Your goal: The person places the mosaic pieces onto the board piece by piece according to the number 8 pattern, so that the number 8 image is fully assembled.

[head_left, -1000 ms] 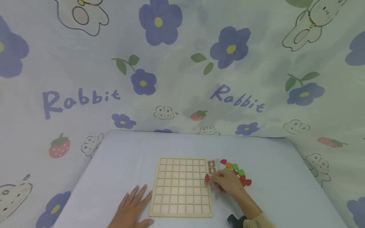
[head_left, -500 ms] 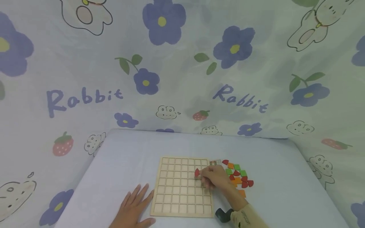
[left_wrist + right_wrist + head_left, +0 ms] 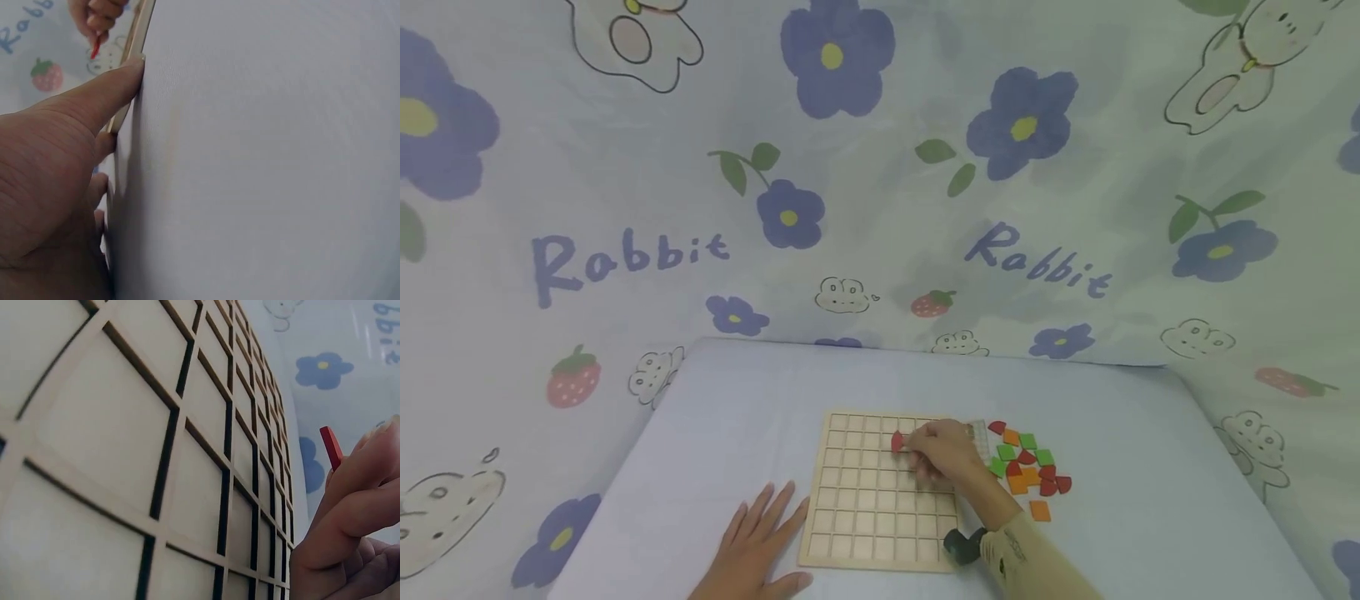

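Note:
My right hand [image 3: 943,450] pinches a red quarter-circle tile [image 3: 897,442] between thumb and fingertips, held above the upper part of a wooden grid board [image 3: 856,523]. In the right wrist view the red tile [image 3: 331,448] is seen edge-on, apart from the board's cells [image 3: 106,425]. My left hand [image 3: 751,537] lies flat on the table with fingers spread, at the board's lower left edge. The left wrist view shows the left thumb [image 3: 100,94] against the board's side [image 3: 140,31]. The visible cells hold no tiles.
Right of the board lie several loose tiles: red quarter circles [image 3: 1063,484], orange squares [image 3: 1040,511] and green squares [image 3: 1045,457]. A patterned card [image 3: 979,433] sits partly hidden behind the right hand. A dark wrist device [image 3: 964,546] hangs over the board's lower right corner.
My right hand has carried the red tile leftward and slightly up, from the board's right edge to over its upper cells. The left hand stays in place; the head view shifts slightly.

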A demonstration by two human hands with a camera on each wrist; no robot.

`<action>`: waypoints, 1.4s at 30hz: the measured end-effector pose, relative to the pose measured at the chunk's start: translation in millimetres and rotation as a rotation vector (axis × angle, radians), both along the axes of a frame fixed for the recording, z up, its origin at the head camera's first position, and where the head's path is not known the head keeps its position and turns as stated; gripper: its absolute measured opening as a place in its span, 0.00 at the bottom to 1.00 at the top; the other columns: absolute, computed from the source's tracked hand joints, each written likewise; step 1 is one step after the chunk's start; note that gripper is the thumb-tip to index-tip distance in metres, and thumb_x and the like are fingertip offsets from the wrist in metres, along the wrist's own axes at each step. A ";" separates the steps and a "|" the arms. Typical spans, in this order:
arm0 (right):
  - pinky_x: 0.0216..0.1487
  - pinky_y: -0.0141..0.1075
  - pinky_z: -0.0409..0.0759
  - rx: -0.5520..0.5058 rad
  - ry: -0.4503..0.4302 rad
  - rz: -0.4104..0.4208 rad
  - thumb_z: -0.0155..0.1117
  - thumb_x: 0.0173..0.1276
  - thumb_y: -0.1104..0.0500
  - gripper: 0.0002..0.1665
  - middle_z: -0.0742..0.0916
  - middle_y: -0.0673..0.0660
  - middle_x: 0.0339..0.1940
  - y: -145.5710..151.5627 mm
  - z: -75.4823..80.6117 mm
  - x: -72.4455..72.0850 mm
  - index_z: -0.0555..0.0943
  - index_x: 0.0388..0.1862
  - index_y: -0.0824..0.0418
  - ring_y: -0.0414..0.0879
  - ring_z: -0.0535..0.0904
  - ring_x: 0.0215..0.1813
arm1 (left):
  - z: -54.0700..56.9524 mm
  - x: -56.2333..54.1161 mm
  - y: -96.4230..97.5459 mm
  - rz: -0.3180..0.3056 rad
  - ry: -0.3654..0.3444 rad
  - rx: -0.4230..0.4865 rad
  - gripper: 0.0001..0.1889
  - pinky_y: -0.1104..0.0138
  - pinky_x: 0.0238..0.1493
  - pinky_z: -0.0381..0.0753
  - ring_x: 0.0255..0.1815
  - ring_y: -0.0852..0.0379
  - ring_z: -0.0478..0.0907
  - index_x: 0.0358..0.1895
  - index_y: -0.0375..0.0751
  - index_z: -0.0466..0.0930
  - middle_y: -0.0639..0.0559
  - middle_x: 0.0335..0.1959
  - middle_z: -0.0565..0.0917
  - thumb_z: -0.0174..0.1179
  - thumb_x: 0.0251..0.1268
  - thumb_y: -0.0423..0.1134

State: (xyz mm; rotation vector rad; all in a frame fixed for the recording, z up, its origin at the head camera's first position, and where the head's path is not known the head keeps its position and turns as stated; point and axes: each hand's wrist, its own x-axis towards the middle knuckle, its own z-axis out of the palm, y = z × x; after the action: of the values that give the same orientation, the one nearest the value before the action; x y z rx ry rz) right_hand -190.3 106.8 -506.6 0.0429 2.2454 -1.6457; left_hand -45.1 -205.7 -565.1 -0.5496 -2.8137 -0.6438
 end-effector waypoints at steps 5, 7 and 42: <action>0.16 0.27 0.71 0.028 0.010 0.052 0.65 0.74 0.55 0.15 0.84 0.55 0.17 -8.1 3.6 -6.5 0.84 0.29 0.64 0.40 0.76 0.15 | 0.1 0.1 -0.3 -0.014 -0.040 0.022 0.45 0.72 0.75 0.16 0.83 0.71 0.22 0.76 0.45 0.73 0.42 0.80 0.65 0.65 0.62 0.69; 0.16 0.28 0.71 0.048 0.016 0.059 0.65 0.73 0.55 0.16 0.84 0.54 0.16 -11.9 5.0 -10.6 0.84 0.27 0.63 0.40 0.75 0.15 | 0.9 0.3 -0.8 -0.017 -0.049 0.016 0.45 0.71 0.75 0.15 0.83 0.71 0.22 0.76 0.45 0.73 0.42 0.81 0.65 0.64 0.63 0.69; 0.18 0.25 0.75 0.061 -0.028 0.031 0.64 0.74 0.60 0.13 0.85 0.53 0.18 -51.2 -1.5 -40.8 0.86 0.30 0.66 0.40 0.78 0.17 | 17.9 2.7 -0.5 -0.001 -0.287 0.090 0.46 0.69 0.74 0.14 0.84 0.34 0.44 0.79 0.47 0.69 0.43 0.84 0.57 0.67 0.61 0.67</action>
State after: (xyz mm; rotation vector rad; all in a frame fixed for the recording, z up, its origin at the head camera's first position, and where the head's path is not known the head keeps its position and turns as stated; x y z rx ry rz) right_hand -231.1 55.7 -508.1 0.0453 2.2633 -1.5512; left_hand -42.4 -206.1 -547.3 -0.4752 -3.0276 -0.9106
